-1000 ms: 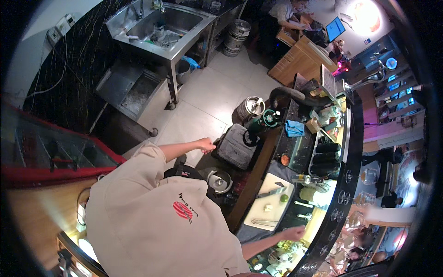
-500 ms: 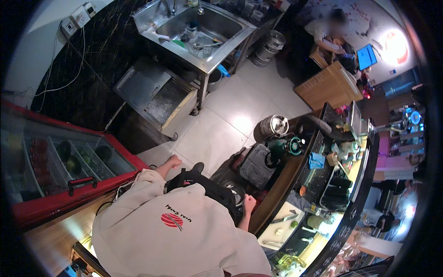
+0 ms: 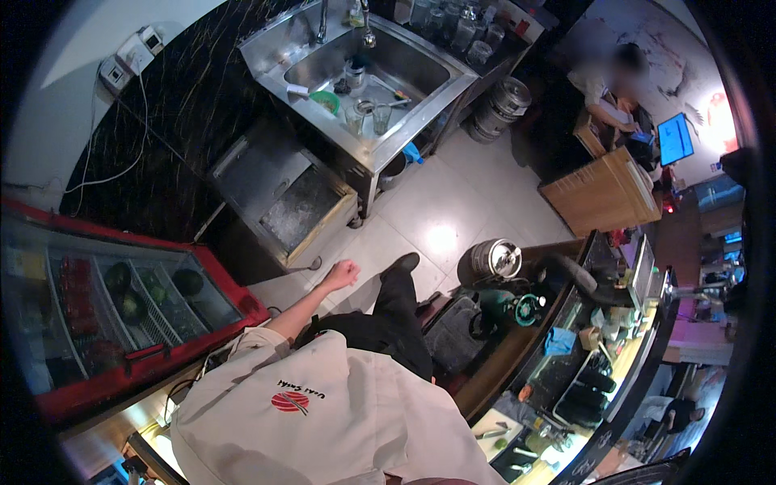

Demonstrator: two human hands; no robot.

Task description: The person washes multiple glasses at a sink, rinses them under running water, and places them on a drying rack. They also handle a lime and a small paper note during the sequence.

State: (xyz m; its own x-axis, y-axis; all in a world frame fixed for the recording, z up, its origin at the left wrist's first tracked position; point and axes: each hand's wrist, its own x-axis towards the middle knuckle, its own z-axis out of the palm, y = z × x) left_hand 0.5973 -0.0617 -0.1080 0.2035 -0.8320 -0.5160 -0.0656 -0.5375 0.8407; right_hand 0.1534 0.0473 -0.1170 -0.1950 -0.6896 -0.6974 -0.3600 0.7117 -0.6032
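Note:
My left hand (image 3: 343, 275) hangs forward over the tiled floor, with its fingers loosely curled in and nothing seen in them. It is apart from everything, nearest to the open ice bin (image 3: 301, 204) ahead and the red-framed glass fridge (image 3: 153, 291) on the left. My right hand is hidden behind my body, and what it holds or touches does not show. One of my legs, in black trousers (image 3: 396, 299), is stretched ahead on the floor. Beyond the ice bin, a steel sink (image 3: 380, 149) holds glasses and a green strainer (image 3: 326, 101).
Metal kegs (image 3: 495, 260) and a green gas cylinder (image 3: 525, 309) stand on the right, beside a counter with a cutting board (image 3: 491, 428) and a blue cloth (image 3: 559, 341). Another keg (image 3: 499, 111) stands past the sink. A person (image 3: 618, 97) sits behind a wooden desk (image 3: 602, 198).
I have stepped forward, with one leg now out ahead. My left hand has swung forward and up; my right hand has gone out of sight behind my body.

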